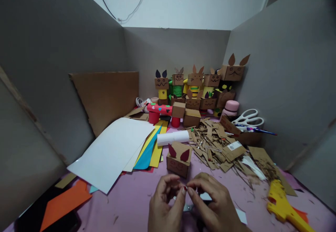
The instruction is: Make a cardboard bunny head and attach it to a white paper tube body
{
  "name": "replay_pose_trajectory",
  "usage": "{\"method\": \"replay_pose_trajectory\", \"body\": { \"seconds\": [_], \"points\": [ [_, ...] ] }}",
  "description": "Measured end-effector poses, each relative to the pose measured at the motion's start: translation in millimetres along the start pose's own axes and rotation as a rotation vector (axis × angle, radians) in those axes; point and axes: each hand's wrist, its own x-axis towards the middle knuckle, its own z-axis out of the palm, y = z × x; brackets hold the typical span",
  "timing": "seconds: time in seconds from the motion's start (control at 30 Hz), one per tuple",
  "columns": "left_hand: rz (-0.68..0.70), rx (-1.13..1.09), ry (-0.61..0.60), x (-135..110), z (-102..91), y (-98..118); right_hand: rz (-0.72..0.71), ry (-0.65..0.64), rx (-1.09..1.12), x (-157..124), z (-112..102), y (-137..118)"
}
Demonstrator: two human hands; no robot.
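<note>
My left hand (167, 202) and my right hand (211, 198) meet low in the middle, fingertips touching. Both pinch a tiny dark red piece (185, 188), too small to name surely. Below and between them a metal tool with a pivot (188, 207) shows in part; it looks like scissors, mostly hidden. Just beyond my fingers sits a small cardboard box (177, 167) with two dark red paper ears and a drawn face. A white paper roll (173, 138) lies behind it.
White sheets (115, 148) and coloured paper spread left, near an orange sheet (65, 200). Cardboard scraps (210, 142) pile up right, with a yellow glue gun (283, 204) nearer me. Box-headed figures (194, 81) and white-handled scissors (248, 118) stand behind. Grey panels enclose three sides.
</note>
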Motion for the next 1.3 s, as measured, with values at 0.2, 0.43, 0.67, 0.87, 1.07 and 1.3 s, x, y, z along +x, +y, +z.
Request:
{"method": "replay_pose_trajectory", "body": {
  "seconds": [0.2,0.43,0.67,0.87,1.07,1.3],
  "points": [
    [-0.002,-0.005,-0.024,-0.4,0.6,0.8,-0.030,-0.020,-0.049,-2.9,1.9,1.5],
    [-0.013,-0.012,-0.040,0.1,0.4,-1.0,0.071,-0.076,0.004,-5.6,9.3,5.3],
    [-0.028,0.005,-0.051,0.1,0.6,-1.0,0.166,-0.110,0.070,-4.2,9.8,1.9],
    [-0.062,-0.038,-0.055,2.0,1.4,-3.0,0.183,-0.079,0.098,-0.9,3.3,5.8],
    [-0.069,-0.022,-0.080,7.4,-5.3,-4.1,0.255,-0.319,-0.127,-3.4,-22.3,4.5],
    [-0.125,-0.067,-0.018,14.6,-9.1,-1.0,0.285,-0.699,-0.410,-9.8,-31.8,-3.6]
  ]
}}
